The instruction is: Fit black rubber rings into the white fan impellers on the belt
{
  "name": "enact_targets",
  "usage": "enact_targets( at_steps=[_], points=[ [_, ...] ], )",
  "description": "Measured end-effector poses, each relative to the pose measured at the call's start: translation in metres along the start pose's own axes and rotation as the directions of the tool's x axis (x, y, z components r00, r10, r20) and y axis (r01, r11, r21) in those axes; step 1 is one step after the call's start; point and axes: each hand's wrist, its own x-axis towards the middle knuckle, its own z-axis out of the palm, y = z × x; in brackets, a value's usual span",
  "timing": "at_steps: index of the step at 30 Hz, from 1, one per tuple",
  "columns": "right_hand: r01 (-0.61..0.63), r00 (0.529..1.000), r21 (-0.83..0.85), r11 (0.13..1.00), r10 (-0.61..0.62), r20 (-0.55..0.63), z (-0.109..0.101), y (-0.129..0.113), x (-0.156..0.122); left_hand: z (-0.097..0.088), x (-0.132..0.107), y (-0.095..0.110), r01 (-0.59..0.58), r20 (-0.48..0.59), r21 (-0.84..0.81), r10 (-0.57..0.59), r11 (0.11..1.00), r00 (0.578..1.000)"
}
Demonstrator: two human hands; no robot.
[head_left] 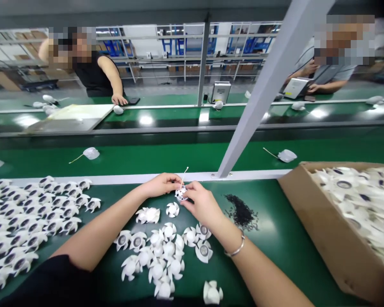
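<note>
My left hand (161, 184) and my right hand (201, 204) meet over the green table, both pinched on one small white fan impeller (181, 194). A thin pale stick (183, 175) rises from the impeller between my fingertips. Just below my hands lies a loose heap of several white impellers (161, 251). A silver bracelet (235, 250) circles my right wrist.
Rows of white impellers (25, 221) cover the table's left. A pile of small black parts (241, 211) lies right of my hand. A cardboard box (310, 221) of impellers stands at right. A grey slanted post (259, 98) rises ahead. Two people work across the conveyor belt (179, 155).
</note>
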Motion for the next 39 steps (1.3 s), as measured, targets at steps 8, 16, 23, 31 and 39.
enact_targets(
  at_steps=[8,16,23,31,39],
  points=[
    [0.063,0.998,-0.077,0.995,-0.062,0.022,-0.009,0.007,-0.006,-0.005,0.005,-0.002,0.045,0.030,0.045,-0.046,0.998,0.998],
    [0.091,0.995,-0.126,0.988,-0.095,-0.030,-0.007,0.003,-0.007,-0.007,0.007,-0.003,0.039,0.030,0.072,-0.041,0.997,0.999],
    [0.192,0.981,-0.097,0.977,-0.188,0.050,-0.016,0.005,-0.009,-0.009,0.004,0.000,0.029,0.043,0.059,-0.032,0.998,0.999],
    [-0.047,0.986,-0.257,0.965,0.004,-0.168,-0.033,0.032,-0.002,-0.014,-0.021,0.011,-0.018,0.050,0.302,0.003,0.953,0.999],
    [-0.453,0.758,-0.144,0.880,0.465,0.457,-0.094,0.043,-0.016,-0.002,-0.033,0.026,-0.238,0.331,0.514,0.065,0.824,0.942]
  ],
)
